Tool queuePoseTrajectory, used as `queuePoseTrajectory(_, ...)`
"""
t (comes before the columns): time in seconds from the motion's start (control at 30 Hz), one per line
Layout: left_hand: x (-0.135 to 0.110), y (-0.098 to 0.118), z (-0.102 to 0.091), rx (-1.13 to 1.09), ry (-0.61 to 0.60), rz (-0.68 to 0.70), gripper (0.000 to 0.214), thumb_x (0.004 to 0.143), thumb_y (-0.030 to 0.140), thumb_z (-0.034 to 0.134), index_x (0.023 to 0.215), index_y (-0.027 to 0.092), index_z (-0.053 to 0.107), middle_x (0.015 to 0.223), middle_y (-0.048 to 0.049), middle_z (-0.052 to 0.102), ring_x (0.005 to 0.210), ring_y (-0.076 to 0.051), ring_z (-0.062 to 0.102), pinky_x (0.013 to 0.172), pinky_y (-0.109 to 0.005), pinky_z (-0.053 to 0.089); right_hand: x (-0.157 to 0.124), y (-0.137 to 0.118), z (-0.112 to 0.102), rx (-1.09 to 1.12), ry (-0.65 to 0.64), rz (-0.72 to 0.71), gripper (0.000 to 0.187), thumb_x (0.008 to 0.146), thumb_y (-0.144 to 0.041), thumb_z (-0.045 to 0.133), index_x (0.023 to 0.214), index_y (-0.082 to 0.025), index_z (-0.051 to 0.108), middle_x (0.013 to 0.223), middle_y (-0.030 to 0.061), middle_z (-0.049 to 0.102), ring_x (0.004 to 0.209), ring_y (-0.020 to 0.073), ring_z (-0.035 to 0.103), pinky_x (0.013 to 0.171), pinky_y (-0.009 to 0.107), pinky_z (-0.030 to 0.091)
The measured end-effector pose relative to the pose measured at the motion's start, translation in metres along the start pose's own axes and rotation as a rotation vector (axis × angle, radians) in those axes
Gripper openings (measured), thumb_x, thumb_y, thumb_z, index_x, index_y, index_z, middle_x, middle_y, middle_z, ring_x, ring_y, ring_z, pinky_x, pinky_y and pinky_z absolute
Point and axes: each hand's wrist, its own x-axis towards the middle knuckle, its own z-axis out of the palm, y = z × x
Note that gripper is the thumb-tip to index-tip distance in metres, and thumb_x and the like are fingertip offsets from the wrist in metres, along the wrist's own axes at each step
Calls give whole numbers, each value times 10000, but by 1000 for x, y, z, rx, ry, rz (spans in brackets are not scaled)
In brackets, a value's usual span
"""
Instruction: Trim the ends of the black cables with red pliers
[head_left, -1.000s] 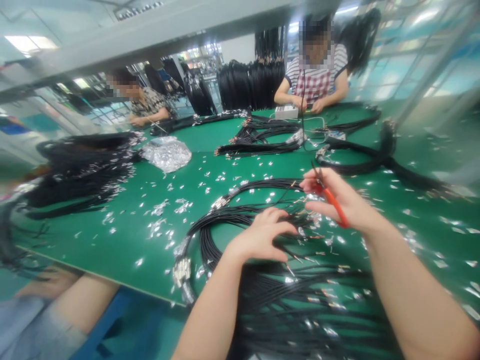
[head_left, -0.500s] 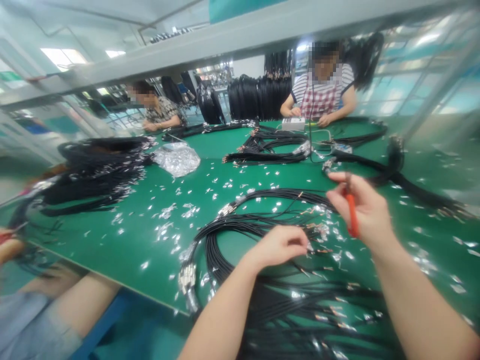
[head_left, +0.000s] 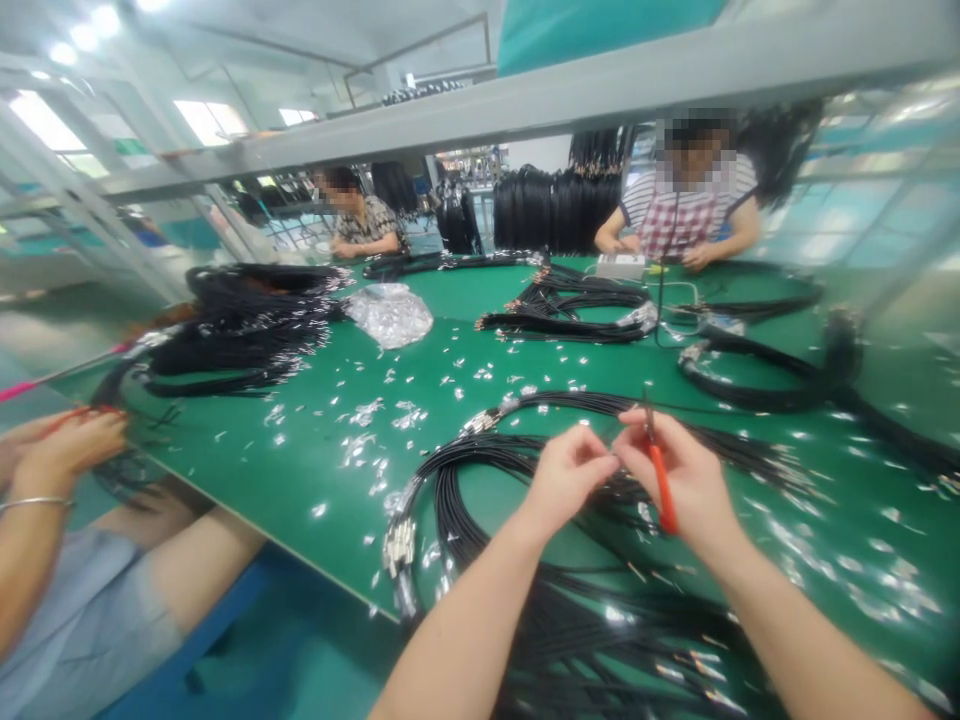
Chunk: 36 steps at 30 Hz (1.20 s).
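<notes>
My right hand [head_left: 679, 465] is closed around a red-handled tool [head_left: 663, 492], its narrow dark metal tip pointing up past my fingers; I cannot make out its exact kind. My left hand [head_left: 571, 475] is pinched, its fingertips meeting those of my right hand. Whatever lies between them is too small and blurred to name. Below and behind both hands spreads a bundle of thin black cables [head_left: 469, 500], curved to the left, with silver connectors [head_left: 399, 546] gathered at the bend. More loose cable ends [head_left: 690, 665] with coppery tips lie under my wrists.
Small shiny scraps litter the green table [head_left: 300, 470]. A clear plastic bag [head_left: 391, 315] and a heap of black cables [head_left: 247, 320] lie at left. Further bundles [head_left: 585, 325] lie across. A co-worker's hands [head_left: 75, 440] work at the left edge; two people sit opposite.
My two hands have come together, the right moving left and down with the red-handled tool. The view has shifted, showing more of the co-worker at left.
</notes>
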Motion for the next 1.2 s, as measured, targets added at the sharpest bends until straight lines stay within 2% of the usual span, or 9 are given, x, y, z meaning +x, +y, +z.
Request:
queuePoseTrajectory(0.2, -4, 0, 4, 275, 104, 168, 71, 723, 217, 570, 680, 162, 561, 643, 19, 518, 599, -97, 444, 588, -229, 347, 5, 6, -3, 0, 57, 40, 170, 698, -229, 628, 851, -218, 556, 674, -23, 567, 602, 126, 549, 598, 249, 471)
queuePoseTrajectory(0.27, -6, 1, 7, 377, 143, 217, 110, 753, 204, 522, 659, 164, 562, 635, 16, 512, 606, -102, 432, 588, -234, 332, 6, 8, -3, 4, 56, 31, 161, 697, -234, 626, 837, -217, 549, 677, -23, 564, 601, 127, 545, 599, 254, 468)
queuePoseTrajectory(0.33, -7, 2, 8, 404, 149, 209, 141, 760, 201, 502, 637, 163, 559, 608, 19, 503, 592, -102, 422, 575, -235, 318, 7, 10, -3, -16, 33, 14, 126, 710, -227, 612, 815, -214, 544, 690, -19, 569, 609, 127, 543, 607, 256, 467)
queuePoseTrajectory(0.5, -2, -1, 4, 166, 48, 1, 144, 712, 251, 547, 610, 149, 552, 510, 40, 431, 496, -79, 362, 493, -220, 278, 6, 9, -5, -54, -80, -42, 62, 730, -183, 579, 753, -210, 529, 676, -23, 552, 599, 117, 521, 598, 245, 453)
queuePoseTrajectory(0.63, 2, -1, 0, -20, -23, -132, 161, 656, 280, 591, 605, 134, 548, 475, 47, 409, 439, -59, 327, 440, -208, 241, 7, 10, -6, -37, -113, -59, 62, 732, -175, 575, 743, -208, 523, 671, -23, 547, 595, 115, 510, 589, 242, 448)
queuePoseTrajectory(0.83, 3, 2, 3, -43, 26, -120, 148, 653, 272, 595, 629, 133, 549, 500, 35, 462, 442, -53, 365, 439, -199, 257, 9, 19, -2, 41, -23, 10, 110, 722, -229, 599, 791, -204, 518, 704, -11, 561, 631, 128, 534, 635, 273, 465)
queuePoseTrajectory(1.0, 2, 3, 3, -51, 48, -113, 144, 661, 268, 587, 624, 134, 554, 501, 33, 465, 445, -54, 368, 436, -199, 255, 6, 17, 2, 54, -26, 62, 167, 733, -251, 599, 875, -210, 519, 716, -5, 588, 657, 142, 562, 659, 298, 480)
queuePoseTrajectory(1.2, 2, 3, 0, -59, 25, -135, 159, 649, 270, 602, 600, 126, 557, 454, 47, 412, 417, -44, 325, 424, -204, 205, 4, 12, 4, 38, -10, 75, 91, 740, -202, 595, 785, -200, 517, 697, -8, 562, 619, 128, 544, 616, 273, 474)
